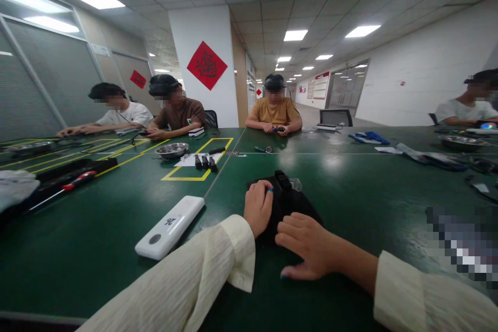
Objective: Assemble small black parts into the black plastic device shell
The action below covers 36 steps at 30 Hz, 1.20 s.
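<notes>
resting against a black case (293, 201) just below the centre of the frame, the right hand (303, 244) is half open, thumb spread away from bent fingers; the left hand (258, 207) curls loosely at the case's left side, and whether either grips it i cannot tell. a white device (177, 225) lies on the green table (93, 241), lower left of centre. farther off, left of centre, three black pieces (205, 162) stand near a metal bowl (172, 151). across the table, upper centre, sits a person (274, 112) in a mustard shirt.
</notes>
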Each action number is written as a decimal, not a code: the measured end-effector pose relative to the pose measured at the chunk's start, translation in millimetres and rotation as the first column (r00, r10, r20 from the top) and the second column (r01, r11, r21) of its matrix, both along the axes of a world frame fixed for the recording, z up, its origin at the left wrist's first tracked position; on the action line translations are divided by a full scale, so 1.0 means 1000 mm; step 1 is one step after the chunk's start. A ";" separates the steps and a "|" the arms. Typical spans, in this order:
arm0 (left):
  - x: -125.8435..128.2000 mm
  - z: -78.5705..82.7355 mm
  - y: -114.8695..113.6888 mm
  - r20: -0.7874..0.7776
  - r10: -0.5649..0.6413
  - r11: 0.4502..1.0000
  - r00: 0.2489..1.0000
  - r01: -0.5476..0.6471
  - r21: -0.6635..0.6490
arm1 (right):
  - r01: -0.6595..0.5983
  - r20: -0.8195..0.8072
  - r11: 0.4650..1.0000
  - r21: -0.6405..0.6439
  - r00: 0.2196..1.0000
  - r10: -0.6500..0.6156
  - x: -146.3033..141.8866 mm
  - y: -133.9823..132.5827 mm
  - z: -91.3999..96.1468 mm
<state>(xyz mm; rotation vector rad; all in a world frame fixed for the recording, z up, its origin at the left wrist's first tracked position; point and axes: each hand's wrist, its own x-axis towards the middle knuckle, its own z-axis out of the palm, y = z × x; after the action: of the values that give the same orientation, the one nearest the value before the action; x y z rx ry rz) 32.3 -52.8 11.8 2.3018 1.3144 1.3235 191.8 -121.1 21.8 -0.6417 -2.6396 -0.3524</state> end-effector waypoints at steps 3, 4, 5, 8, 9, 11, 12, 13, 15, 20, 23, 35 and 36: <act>0.001 -0.002 0.004 0.049 0.009 0.997 0.999 -0.005 -0.073 | 0.120 0.122 0.993 0.018 0.985 -0.121 -0.001 0.005 -0.001; 0.001 -0.003 0.005 0.063 0.004 0.996 0.998 0.002 -0.086 | 0.147 0.149 0.989 0.031 0.977 -0.150 0.000 0.008 -0.001; 0.001 -0.003 0.005 0.073 -0.003 0.996 0.997 0.010 -0.093 | 0.164 0.172 0.985 0.049 0.970 -0.170 0.002 0.010 -0.001; 0.002 -0.002 0.004 0.080 -0.029 0.995 0.996 0.037 -0.094 | 0.182 0.181 0.978 0.101 0.963 -0.198 0.004 0.011 -0.002; 0.002 -0.002 0.003 0.074 -0.036 0.995 0.997 0.042 -0.094 | 0.185 0.164 0.976 0.114 0.966 -0.202 0.004 0.010 -0.003; 0.002 0.000 0.001 0.049 -0.037 0.995 0.998 0.041 -0.091 | 0.188 0.117 0.973 0.135 0.972 -0.204 0.002 0.007 -0.006; 0.002 0.001 0.000 0.033 -0.034 0.995 0.999 0.036 -0.088 | 0.187 0.101 0.972 0.144 0.974 -0.202 0.000 0.006 -0.007; 0.002 0.003 0.000 0.018 -0.030 0.996 0.999 0.032 -0.082 | 0.184 0.091 0.971 0.155 0.976 -0.200 -0.002 0.004 -0.008; 0.001 0.004 -0.001 -0.006 -0.030 0.997 1.000 0.030 -0.074 | 0.201 0.092 0.966 0.165 0.972 -0.218 -0.006 0.000 -0.008; 0.001 0.004 0.000 -0.035 -0.059 0.995 0.998 0.056 -0.086 | 0.277 0.101 0.955 0.103 0.953 -0.287 -0.014 -0.007 -0.007; 0.002 0.004 -0.001 -0.036 -0.093 0.992 0.995 0.089 -0.095 | 0.245 0.013 0.967 0.064 0.969 -0.246 -0.013 -0.005 -0.008; 0.005 0.015 -0.028 -0.398 -0.291 0.941 0.870 0.335 0.046 | 0.495 -0.410 0.738 -0.459 0.618 -0.670 0.003 0.020 -0.011; 0.006 0.013 -0.028 -0.411 -0.271 0.949 0.870 0.314 0.040 | 0.470 -0.416 0.736 -0.487 0.616 -0.669 0.002 0.020 -0.011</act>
<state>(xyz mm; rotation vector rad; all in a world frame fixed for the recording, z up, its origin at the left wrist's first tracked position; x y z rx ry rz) 38.3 -81.3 25.2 2.8186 0.9429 0.8701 193.8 -100.8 10.4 -1.4773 -1.8455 0.1298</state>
